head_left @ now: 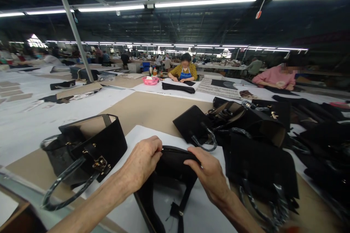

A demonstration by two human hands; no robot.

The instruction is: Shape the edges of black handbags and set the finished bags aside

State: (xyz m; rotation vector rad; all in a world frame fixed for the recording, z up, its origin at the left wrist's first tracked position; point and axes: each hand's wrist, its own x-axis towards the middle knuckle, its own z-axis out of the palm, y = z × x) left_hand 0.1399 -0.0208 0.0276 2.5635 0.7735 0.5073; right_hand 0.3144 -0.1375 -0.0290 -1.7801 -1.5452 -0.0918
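Note:
Both my hands grip the upper edge of a black bag piece, which is tilted up over a white sheet. My left hand is closed on its left corner, fingers curled under. On the right side, my right hand pinches the same edge between thumb and fingers. A strap with a small metal fitting hangs below the piece, with loose threads beside it. To the left lies a black handbag with a gold clasp, beige lining and plastic-wrapped handles.
More black handbags with wrapped handles crowd the right side. Brown board covers part of the table. Farther off are a stack of black pieces, a pink basket and a co-worker in a blue apron. Another person in pink works at right.

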